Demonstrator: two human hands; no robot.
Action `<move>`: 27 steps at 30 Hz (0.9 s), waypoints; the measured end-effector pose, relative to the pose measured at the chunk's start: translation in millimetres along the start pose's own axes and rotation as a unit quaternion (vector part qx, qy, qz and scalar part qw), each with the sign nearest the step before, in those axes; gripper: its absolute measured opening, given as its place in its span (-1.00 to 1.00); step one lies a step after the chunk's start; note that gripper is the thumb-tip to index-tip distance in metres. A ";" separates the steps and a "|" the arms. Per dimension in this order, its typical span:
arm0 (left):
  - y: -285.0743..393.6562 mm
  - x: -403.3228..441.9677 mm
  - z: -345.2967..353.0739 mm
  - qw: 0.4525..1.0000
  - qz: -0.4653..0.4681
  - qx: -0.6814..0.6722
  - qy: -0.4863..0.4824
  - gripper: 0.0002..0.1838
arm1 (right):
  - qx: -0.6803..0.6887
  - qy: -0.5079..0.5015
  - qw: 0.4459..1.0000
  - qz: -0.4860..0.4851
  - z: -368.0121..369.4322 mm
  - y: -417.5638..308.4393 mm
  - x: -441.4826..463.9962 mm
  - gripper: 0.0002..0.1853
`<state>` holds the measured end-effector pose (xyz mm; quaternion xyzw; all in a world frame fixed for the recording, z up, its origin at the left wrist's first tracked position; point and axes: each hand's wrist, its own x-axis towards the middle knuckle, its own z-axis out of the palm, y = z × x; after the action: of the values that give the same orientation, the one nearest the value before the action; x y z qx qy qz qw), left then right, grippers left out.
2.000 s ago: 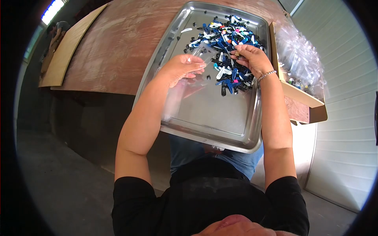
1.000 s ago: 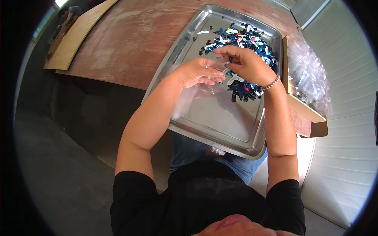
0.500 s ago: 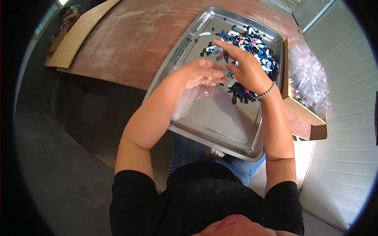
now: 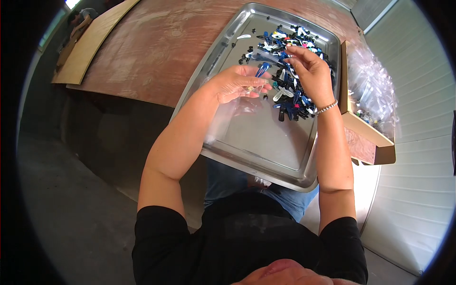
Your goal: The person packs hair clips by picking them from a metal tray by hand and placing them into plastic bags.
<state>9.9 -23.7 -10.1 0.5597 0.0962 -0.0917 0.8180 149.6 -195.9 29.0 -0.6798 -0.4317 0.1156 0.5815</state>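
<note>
The person's left hand (image 4: 242, 85) is pinching a clear bag (image 4: 217, 124) over the left half of the tray (image 4: 268, 152), with the bag hanging down toward the near left corner. A blue clip (image 4: 262, 70) is sticking up by the left thumb and fingers; I can't tell whether it is lying inside the bag. A small tan piece (image 4: 251, 88) is showing through the plastic below.

The right hand (image 4: 311, 71), its wrist wearing a bracelet (image 4: 327, 108), is hovering at the pile (image 4: 285, 92) near the tray's right edge, thumb and forefinger curving toward each other; I can't make out whether they are gripping anything. The pile is mixing blue, black and white clips. A lone white clip (image 4: 243, 36) is lying toward the far left corner. Just beyond the right edge, a box (image 4: 365, 128) is holding many clear packets (image 4: 370, 88).
</note>
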 end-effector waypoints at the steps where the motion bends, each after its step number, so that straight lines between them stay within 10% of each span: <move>1: -0.3 0.3 -0.7 1.000 0.006 -0.006 0.005 -0.51 | -0.003 0.004 1.000 0.014 -2.7 3.4 -0.1 -0.73; 14: 5.4 -3.1 2.4 0.995 0.010 -0.001 0.100 -0.58 | -0.347 -0.188 0.918 0.032 -24.1 19.1 -9.9 -0.79; 27: 3.1 -0.9 0.5 0.992 -0.013 0.024 0.122 -0.57 | -0.507 -0.175 0.841 0.064 -22.8 31.4 -10.6 -0.66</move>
<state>9.8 -23.0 -6.9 0.5848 0.2004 -0.0354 0.7853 172.5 -217.8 4.2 -0.8742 -0.4805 0.0344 0.0613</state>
